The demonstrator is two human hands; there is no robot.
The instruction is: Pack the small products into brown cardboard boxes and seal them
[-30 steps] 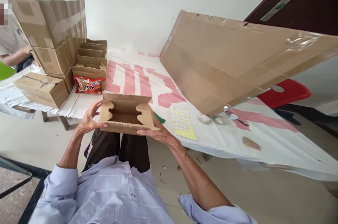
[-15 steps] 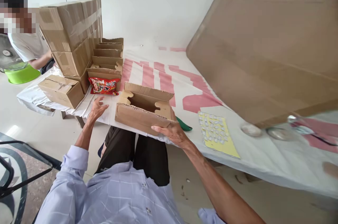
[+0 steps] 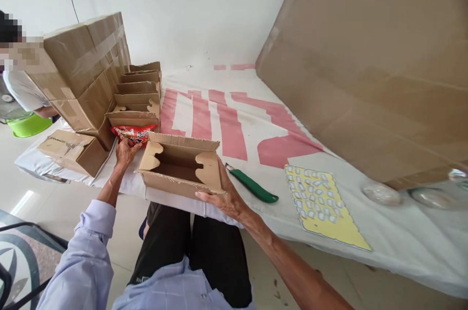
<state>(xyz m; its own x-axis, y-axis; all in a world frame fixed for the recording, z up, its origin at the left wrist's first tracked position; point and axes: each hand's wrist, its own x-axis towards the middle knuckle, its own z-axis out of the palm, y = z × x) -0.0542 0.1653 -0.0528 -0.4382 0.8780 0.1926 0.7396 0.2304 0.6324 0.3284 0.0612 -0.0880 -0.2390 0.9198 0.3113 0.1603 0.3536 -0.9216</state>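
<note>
My right hand (image 3: pixel 228 195) grips the right end of an open cardboard box (image 3: pixel 179 184), thumb on its near side and fingers behind. The box stands at the table's front edge, its inside showing bare cardboard and two notched end flaps. To its left, my left hand (image 3: pixel 126 153) has its fingers on the lower edge of a red snack packet (image 3: pixel 136 133) with printed characters. That packet leans against the front of a row of open cardboard boxes (image 3: pixel 137 101). A green-handled cutter (image 3: pixel 254 186) lies just right of the box I hold.
Taped cartons (image 3: pixel 82 64) are stacked at the left, with a closed box (image 3: pixel 73 150) before them. A yellow sheet with small pale pieces (image 3: pixel 338 232) lies on the right. Behind it leans a large cardboard panel (image 3: pixel 351 71). A person in a white shirt (image 3: pixel 24 88) is at far left.
My left hand has reached forward from open air onto the red packet, which now looks tilted. My right hand still holds the box. The view has shifted, showing the whole cutter.
</note>
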